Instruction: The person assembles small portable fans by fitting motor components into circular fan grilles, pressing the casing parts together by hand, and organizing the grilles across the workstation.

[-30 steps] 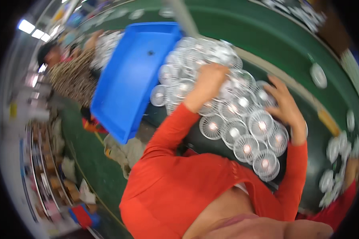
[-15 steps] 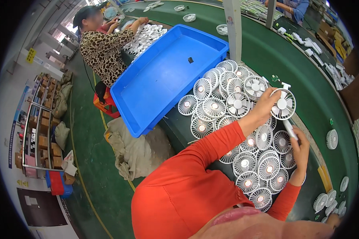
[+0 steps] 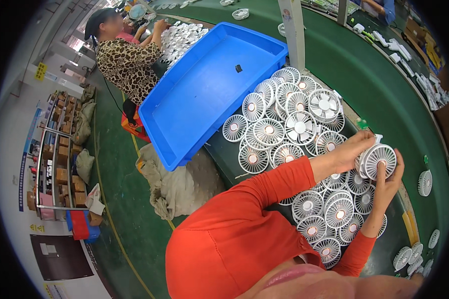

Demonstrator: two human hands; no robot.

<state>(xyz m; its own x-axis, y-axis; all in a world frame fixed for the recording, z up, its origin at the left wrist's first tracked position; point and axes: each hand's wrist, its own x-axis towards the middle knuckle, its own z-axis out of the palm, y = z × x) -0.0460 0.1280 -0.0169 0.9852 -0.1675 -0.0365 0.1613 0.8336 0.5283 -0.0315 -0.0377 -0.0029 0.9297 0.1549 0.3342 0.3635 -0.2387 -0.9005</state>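
Observation:
A small white fan head (image 3: 360, 165) is gripped at its rim by my left hand (image 3: 350, 150). Over its front lies a round white grille cover (image 3: 387, 156), held by my right hand (image 3: 387, 185), with one finger on the cover's hub. Whether the cover is fully seated cannot be made out. Below and left of my hands spreads a heap of white grille covers (image 3: 340, 212), many with copper-coloured centres. Two fan heads with visible blades, one fan (image 3: 300, 127) and another fan (image 3: 325, 105), rest on the far part of the heap.
A large blue tray (image 3: 184, 112) holding a small black piece (image 3: 238, 68) stands beyond the heap. A green conveyor belt (image 3: 384, 109) runs along the right, carrying white fan parts (image 3: 425, 183). A metal post (image 3: 293, 37) rises behind the tray. Another person (image 3: 127, 65) works at far left.
My right hand has brought the grille cover up against the front of the fan head. Both hands have moved right and a little nearer, and the blades are now covered.

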